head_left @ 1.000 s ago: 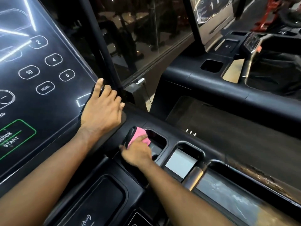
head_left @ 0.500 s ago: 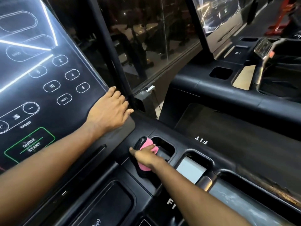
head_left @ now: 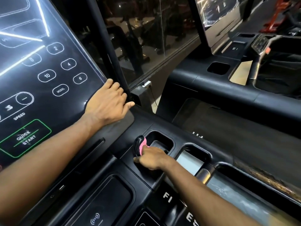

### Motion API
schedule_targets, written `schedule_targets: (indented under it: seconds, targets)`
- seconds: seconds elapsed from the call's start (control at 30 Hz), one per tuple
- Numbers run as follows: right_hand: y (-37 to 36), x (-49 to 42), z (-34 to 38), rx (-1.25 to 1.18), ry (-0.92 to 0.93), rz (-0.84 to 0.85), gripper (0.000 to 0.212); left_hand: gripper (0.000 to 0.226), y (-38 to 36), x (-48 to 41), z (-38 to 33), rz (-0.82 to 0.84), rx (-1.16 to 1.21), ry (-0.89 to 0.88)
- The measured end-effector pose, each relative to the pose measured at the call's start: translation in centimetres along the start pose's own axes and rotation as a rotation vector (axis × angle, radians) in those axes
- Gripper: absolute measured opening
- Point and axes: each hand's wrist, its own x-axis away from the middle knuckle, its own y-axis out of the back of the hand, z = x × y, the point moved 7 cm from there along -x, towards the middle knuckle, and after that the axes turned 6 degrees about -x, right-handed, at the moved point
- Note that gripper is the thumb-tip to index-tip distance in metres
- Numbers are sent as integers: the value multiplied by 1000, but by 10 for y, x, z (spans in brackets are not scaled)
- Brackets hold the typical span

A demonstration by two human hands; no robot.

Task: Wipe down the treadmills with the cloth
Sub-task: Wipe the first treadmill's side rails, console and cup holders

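Console panel: a dark touch panel (head_left: 48, 95) with lit number keys is seen at the far left, sloped toward the person.
Left hand: the left hand (head_left: 107, 103) is laid palm down on the panel's lower right corner, with fingers loosely bent at the edge and nothing held; it is judged to be placed there as a brace for the reach.
Cloth: the pink cloth (head_left: 143, 144) is bunched at the left rim of a pocket (head_left: 147, 176) in the near treadmill's tray, just right of centre.
Right hand: the right hand (head_left: 152, 159) is clamped on the cloth and pressed down into the pocket, so that its walls can be rubbed, by judgement.
Hands together: they are kept well apart.
Further openings: three more are counted to the right in the same tray.
Second treadmill: a second treadmill (head_left: 228, 88) is seen far right, untouched.
Counts: two treadmills, one cloth and two hands are counted.
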Motion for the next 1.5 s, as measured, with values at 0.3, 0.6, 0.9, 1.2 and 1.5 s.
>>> schedule_targets:
  seconds: [0.3, 0.6, 0.9, 1.2, 1.5]
  targets:
    - [-2, -27, 15, -506, -214, -220, 114, 76, -3, -1, 0, 14, 8, 10]
    - [-3, 10, 9, 98, 51, -139, 87, 79, -1, -1, 0, 24, -3, 10]
    - [20, 66, -10, 686, 319, -52, 51, 81, -4, -1, -4, 19, -23, -16]
    - [47, 9, -38, 962, 58, 199, 88, 83, -11, -1, -3, 16, -17, -7]
    - [10, 31, -11, 86, 180, -171, 50, 85, -13, -3, -2, 12, -7, -1]
